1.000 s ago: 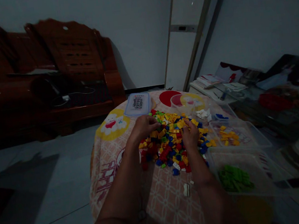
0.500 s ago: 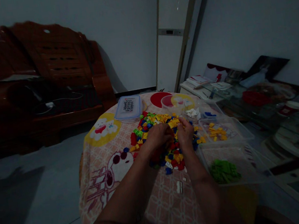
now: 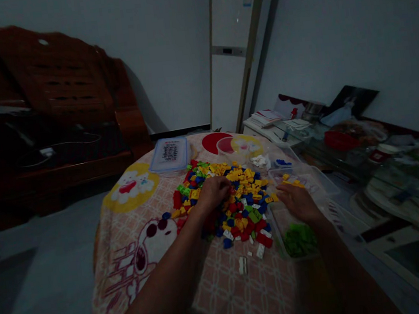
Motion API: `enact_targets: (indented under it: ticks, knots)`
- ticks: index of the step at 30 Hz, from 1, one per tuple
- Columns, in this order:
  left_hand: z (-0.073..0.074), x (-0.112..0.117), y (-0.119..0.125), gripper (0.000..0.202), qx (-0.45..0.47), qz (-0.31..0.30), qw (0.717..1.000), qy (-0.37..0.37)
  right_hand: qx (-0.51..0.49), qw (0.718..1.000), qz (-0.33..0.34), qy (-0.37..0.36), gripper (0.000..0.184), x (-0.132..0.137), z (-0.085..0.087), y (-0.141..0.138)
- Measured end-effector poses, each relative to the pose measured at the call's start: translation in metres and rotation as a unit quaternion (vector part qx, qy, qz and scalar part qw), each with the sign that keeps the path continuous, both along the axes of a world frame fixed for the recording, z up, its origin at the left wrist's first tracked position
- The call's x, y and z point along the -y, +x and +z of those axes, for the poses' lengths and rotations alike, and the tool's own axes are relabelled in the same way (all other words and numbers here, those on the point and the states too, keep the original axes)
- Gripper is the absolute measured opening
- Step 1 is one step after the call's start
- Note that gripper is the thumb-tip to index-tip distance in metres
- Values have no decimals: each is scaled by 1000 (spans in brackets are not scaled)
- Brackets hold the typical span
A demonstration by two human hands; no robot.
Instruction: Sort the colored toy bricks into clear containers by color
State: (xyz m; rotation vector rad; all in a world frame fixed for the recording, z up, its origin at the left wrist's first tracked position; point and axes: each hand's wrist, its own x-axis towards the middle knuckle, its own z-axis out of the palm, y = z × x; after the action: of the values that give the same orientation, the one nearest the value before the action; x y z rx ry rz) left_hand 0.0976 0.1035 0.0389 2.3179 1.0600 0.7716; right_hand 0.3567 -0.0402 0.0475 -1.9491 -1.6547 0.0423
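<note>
A heap of mixed toy building bricks [image 3: 245,183] in yellow, red, blue, green and white lies on the round table. My left hand [image 3: 215,192] rests over the middle of the heap, its fingers curled and closed; what they hold is hidden beneath. My right hand [image 3: 297,201] hovers at the near edge of a clear plastic tray [image 3: 324,189], fingers stretched toward its yellow bricks [image 3: 293,181]. Nothing shows clearly in that hand. Below it, a second clear tray [image 3: 276,230] contains green bricks [image 3: 300,240], partly covered by my right forearm.
Farther back, small piles of white bricks [image 3: 260,161] and blue bricks [image 3: 283,162] sit in clear trays. A lidded plastic box [image 3: 170,154] lies at the table's far left on the patterned cloth [image 3: 233,295]. A cluttered glass table [image 3: 314,147] stands to the right.
My right hand has moved right, from the heap to the tray of yellow bricks. My left hand stays over the heap. The view has turned slightly to the right.
</note>
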Motion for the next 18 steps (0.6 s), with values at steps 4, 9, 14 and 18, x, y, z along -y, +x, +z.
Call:
enact_targets:
  ticks: [4,9,14,18]
  knots:
    - [-1,-2,-4,22,41,35,998,-21,-14,999,-23,23,29,6,-16,21]
    - [3,4,-2,20,10,-2,1000,-9,10,1000,-3,29,30,11,-19,9]
    - [-2,24,11,24,-91,-73,991,60,47,999,-9,15,30,13,-19,4]
    - [-2,28,12,21,-81,-63,992,74,56,998,-18,6,28,10,-20,5]
